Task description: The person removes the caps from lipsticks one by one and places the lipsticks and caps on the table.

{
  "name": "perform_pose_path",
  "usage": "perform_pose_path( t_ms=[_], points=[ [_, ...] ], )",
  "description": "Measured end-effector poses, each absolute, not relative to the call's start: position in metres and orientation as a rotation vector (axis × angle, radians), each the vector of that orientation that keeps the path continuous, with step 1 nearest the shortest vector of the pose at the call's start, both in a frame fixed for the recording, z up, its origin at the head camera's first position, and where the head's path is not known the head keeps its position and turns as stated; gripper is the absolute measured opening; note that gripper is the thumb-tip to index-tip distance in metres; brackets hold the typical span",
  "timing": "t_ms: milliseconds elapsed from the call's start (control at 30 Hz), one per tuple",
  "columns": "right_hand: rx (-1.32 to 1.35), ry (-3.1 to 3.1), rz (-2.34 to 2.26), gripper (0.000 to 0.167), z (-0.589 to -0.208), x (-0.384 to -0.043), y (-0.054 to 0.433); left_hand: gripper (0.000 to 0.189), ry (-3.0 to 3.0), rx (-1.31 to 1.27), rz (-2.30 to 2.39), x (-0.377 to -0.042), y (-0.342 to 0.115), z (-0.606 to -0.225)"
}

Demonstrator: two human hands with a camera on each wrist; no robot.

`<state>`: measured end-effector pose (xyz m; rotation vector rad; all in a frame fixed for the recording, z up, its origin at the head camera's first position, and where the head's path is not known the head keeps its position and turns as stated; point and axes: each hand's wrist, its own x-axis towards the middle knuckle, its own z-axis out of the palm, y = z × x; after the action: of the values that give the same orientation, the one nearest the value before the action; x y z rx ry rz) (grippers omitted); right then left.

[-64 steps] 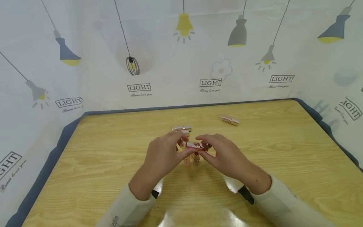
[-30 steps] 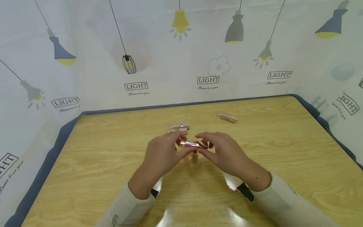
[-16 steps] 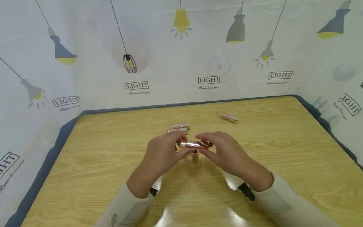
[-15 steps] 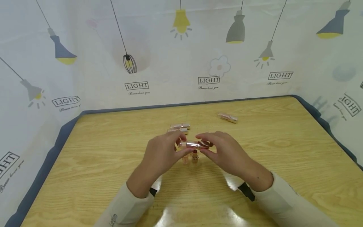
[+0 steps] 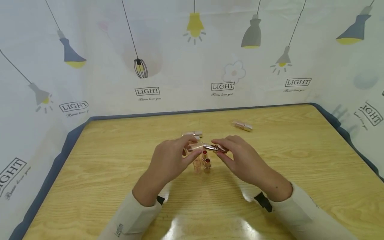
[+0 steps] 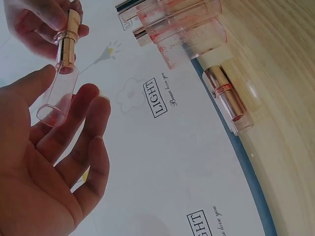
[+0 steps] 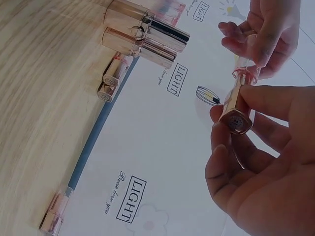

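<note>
In the head view my left hand (image 5: 168, 160) pinches a clear lipstick cap (image 5: 195, 146) between thumb and fingers. My right hand (image 5: 246, 163) grips the rose-gold base of a lipstick (image 5: 211, 147), its gold collar end pointing left, right at the cap's mouth. The left wrist view shows the see-through cap (image 6: 58, 96) along the thumb, in line with the gold tube (image 6: 68, 46). Seen from the right wrist, the square base end (image 7: 237, 122) faces the camera. Below the hands stand two uncapped lipsticks (image 5: 207, 165) with red tips, beside a clear cap (image 5: 196, 165).
Behind my left fingers lie capped lipsticks (image 5: 192, 134) side by side, one partly hidden. Another capped lipstick (image 5: 243, 126) lies farther back on the right. The wooden table (image 5: 105, 173) ends at a printed cloth wall (image 5: 180, 96).
The cap has slid left off most of the lipstick, showing more gold tube. My right hand has shifted slightly right and up. Both standing lipsticks now show plainly beneath the hands.
</note>
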<state>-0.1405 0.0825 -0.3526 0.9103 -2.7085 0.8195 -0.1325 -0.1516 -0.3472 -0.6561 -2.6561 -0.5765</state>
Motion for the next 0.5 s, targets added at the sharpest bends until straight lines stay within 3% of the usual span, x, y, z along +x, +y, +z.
perform_pose_path(
  t_ms=[267,500],
  points=[
    [0.920,-2.735,0.887,0.034,-0.350,-0.142,0.084,0.026,-2.682,-0.603,-0.594,-0.133,-0.151,-0.346],
    [0.890,-2.767,1.078,0.024,-0.362,-0.156,0.085,0.029,-2.838,-0.409,-0.891,-0.143,-0.159,-0.354]
  ],
)
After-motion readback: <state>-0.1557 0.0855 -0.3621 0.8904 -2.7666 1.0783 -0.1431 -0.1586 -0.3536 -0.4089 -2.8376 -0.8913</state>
